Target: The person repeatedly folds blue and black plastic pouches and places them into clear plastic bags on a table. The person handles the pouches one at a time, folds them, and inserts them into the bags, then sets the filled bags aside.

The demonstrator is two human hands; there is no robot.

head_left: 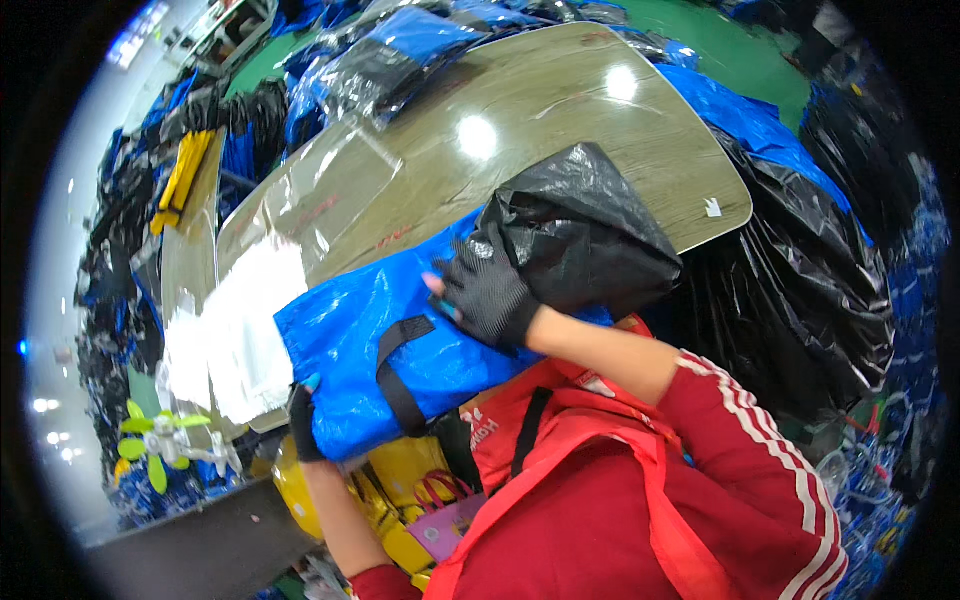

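Observation:
A folded blue woven-plastic bag (pixel 345 330) with a black strap handle lies across the near edge of the table, slanting up to the right. Its right part is a crumpled black sheet-like section (pixel 580 225); whether that belongs to the same bag I cannot tell. My left hand (pixel 303 420), in a black fingerless glove, grips the bag's lower left corner, with the thumb on top and the other fingers hidden. My right hand (pixel 485 298), gloved the same way, lies flat where the blue meets the black, fingers pointing left.
Clear plastic sleeves (pixel 345 185) and glaring white sheets (pixel 250 330) lie on the table (pixel 540 100). Packed blue and black bags (pixel 400 60) pile up at the far edge. Black sheeting (pixel 790 290) hangs at the right. A small green-bladed fan (pixel 160 440) stands lower left.

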